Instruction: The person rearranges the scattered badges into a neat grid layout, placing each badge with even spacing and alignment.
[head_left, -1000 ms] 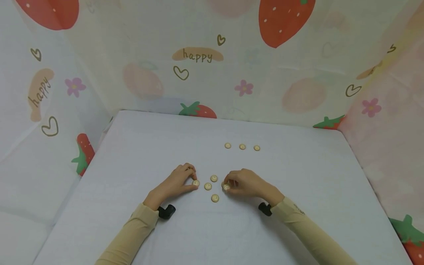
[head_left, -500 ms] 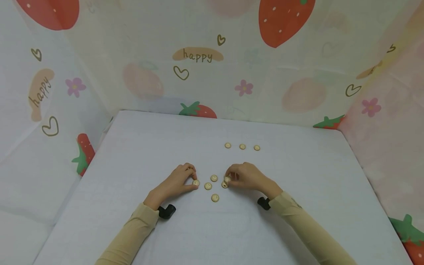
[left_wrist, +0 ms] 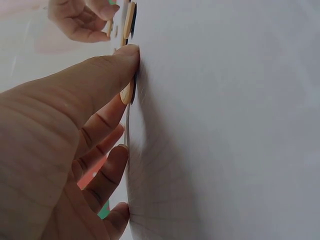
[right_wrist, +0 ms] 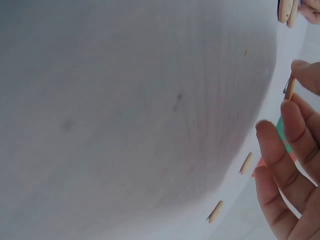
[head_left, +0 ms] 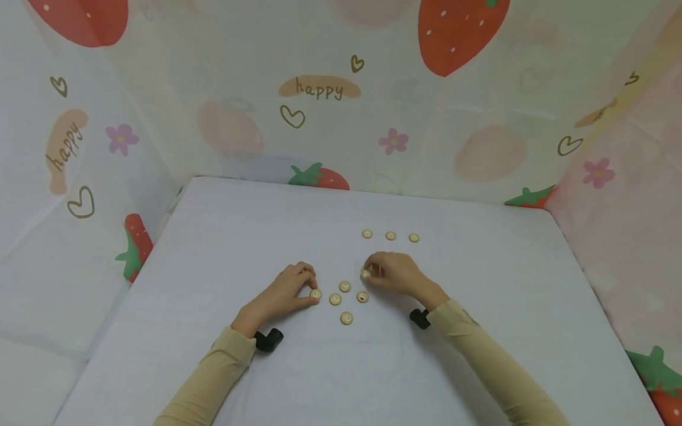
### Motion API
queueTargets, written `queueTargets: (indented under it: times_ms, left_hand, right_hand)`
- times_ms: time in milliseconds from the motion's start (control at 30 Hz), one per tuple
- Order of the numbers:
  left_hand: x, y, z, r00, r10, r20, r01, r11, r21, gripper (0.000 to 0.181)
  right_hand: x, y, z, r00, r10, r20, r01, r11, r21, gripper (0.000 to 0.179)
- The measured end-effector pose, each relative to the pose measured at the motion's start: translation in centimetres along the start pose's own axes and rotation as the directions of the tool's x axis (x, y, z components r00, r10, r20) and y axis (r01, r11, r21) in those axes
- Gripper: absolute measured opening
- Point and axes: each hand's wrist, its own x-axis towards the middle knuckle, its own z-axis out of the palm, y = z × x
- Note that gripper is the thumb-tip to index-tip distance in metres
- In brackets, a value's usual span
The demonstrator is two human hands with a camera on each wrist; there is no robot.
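Observation:
In the head view my left hand rests on the white table, thumb and index finger pinching the edges of a small round wooden disc that lies flat. The left wrist view shows the thumb along that disc. Farther right, my right hand holds another wooden disc between thumb and fingertips, seen edge-on and tilted in the right wrist view. Between the hands lie several discs, among them a middle disc, a front disc and one with a dark mark.
Behind the right hand, three more wooden discs form a row, with its middle disc near the back of the table. A printed strawberry cloth hangs round the back and sides. Black wrist cameras sit under both wrists.
My right hand has lifted a disc off the one with the dark mark and moved it away, toward the back row. The left hand has stayed in place.

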Motion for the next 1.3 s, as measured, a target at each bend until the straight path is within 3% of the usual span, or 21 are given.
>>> queueTargets:
  times_ms: [333, 1300]
  left_hand:
    - [0.1, -0.1, -0.1, 1.000, -0.001, 0.005, 0.001, 1.000, 0.007, 0.022]
    - [0.0, -0.2, 0.1, 1.000, -0.017, 0.009, 0.017, 1.000, -0.014, 0.021]
  right_hand:
    - [1.1, 0.2, -0.2, 0.990, 0.142, -0.010, -0.142, 0.989, 0.033, 0.016]
    - [4.1, 2.2, -0.2, 0.978, 0.206, 0.017, -0.207, 0.977, 0.047, 0.016]
